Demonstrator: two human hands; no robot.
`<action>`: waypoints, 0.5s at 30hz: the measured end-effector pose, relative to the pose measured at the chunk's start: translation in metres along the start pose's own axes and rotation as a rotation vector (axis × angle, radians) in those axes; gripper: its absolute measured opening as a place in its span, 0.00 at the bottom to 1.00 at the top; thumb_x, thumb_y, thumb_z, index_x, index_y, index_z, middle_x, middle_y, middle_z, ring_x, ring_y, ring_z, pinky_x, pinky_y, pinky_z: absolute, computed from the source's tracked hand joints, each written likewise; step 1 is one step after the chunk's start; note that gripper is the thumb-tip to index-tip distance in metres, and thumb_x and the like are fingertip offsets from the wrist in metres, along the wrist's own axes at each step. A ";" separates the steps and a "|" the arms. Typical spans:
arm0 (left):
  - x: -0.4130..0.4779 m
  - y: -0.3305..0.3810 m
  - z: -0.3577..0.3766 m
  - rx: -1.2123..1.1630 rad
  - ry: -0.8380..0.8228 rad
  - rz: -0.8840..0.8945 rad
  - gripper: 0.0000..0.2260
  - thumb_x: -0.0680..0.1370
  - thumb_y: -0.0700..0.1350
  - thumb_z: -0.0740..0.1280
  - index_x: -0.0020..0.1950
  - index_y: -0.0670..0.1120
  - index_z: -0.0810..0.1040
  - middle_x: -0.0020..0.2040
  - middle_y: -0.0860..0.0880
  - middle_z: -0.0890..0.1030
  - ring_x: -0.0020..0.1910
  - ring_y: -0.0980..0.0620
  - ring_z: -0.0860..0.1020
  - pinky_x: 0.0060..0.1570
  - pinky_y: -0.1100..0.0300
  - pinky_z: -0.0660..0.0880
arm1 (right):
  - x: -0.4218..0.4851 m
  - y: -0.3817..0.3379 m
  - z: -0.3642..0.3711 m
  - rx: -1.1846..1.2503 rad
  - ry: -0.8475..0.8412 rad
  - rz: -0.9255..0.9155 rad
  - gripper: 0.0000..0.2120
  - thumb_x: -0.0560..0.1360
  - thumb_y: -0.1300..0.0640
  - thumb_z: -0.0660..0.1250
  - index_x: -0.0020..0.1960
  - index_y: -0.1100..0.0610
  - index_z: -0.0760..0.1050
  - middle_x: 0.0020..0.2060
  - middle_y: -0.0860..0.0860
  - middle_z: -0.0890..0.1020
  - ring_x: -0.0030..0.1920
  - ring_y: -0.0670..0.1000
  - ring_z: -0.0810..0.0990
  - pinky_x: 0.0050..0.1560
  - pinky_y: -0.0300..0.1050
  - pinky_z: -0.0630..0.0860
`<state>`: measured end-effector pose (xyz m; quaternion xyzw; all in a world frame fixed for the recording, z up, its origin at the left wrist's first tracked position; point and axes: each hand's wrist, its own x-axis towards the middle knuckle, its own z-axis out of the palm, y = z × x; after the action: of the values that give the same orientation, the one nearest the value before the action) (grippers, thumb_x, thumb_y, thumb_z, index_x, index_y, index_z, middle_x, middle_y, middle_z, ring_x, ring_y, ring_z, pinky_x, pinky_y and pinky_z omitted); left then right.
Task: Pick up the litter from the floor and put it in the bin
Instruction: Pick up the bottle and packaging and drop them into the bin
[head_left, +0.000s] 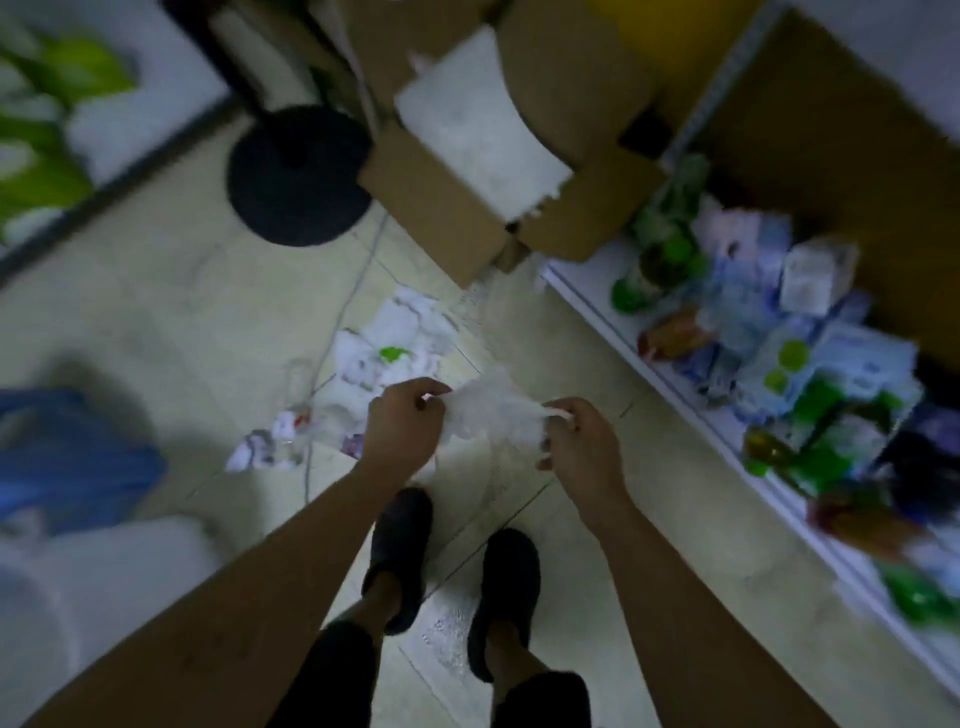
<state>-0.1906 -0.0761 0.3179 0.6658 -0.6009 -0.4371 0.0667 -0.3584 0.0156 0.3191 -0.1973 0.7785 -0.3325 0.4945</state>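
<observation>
Plainly the job is barely begun. The person stands over the pale floor (156, 312) with a flimsy piece of clear plastic (493, 410) stretched between both hands at about waist height. The left hand (402, 421) has its fingers curled and pinches one edge. The right hand (576, 441) pinches the opposite edge in the same way, thumb against forefinger. Whether this is a bag being opened, a glove or simply one piece of litter, the blur does not let me say. The bulk of the task's own matter, the litter pile (374, 358), lies on the floor just ahead of the hands and the dark slippers (400, 551). It is made up of crumpled white tissue and paper, with a green scrap and some smaller printed bits trailing toward the left. None of it looks gathered yet. No bin can be named with certainty — a blue bag (67, 457) sits at the left edge and may serve as one, but that is a guess. Beyond the pile stand a cardboard box (441, 202) and a black round base (298, 176), and a low white shelf (587, 306) crowded with packets runs along the right. By my reckoning nearly everything remains — collecting the pile and carrying it to the bin.
</observation>
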 end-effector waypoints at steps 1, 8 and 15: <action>-0.011 0.007 -0.026 -0.050 0.037 -0.040 0.12 0.75 0.39 0.60 0.49 0.48 0.81 0.36 0.47 0.83 0.34 0.51 0.81 0.32 0.64 0.75 | -0.012 -0.029 0.008 0.003 -0.062 -0.023 0.06 0.76 0.57 0.62 0.44 0.50 0.78 0.41 0.54 0.82 0.36 0.50 0.80 0.36 0.47 0.81; -0.101 -0.006 -0.195 -0.205 0.305 -0.275 0.10 0.77 0.47 0.62 0.49 0.44 0.80 0.41 0.45 0.83 0.41 0.47 0.78 0.38 0.60 0.68 | -0.103 -0.154 0.099 -0.205 -0.319 -0.277 0.13 0.75 0.70 0.59 0.50 0.59 0.79 0.49 0.58 0.82 0.44 0.58 0.83 0.47 0.58 0.81; -0.198 -0.128 -0.302 -0.367 0.586 -0.515 0.04 0.73 0.42 0.67 0.42 0.43 0.80 0.38 0.43 0.82 0.38 0.46 0.78 0.33 0.60 0.69 | -0.198 -0.177 0.252 -0.331 -0.561 -0.323 0.12 0.74 0.65 0.63 0.44 0.48 0.71 0.41 0.55 0.83 0.30 0.45 0.83 0.25 0.37 0.74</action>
<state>0.1253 -0.0035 0.5226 0.8673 -0.2830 -0.3315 0.2404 -0.0491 -0.0641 0.4987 -0.4785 0.6146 -0.2087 0.5914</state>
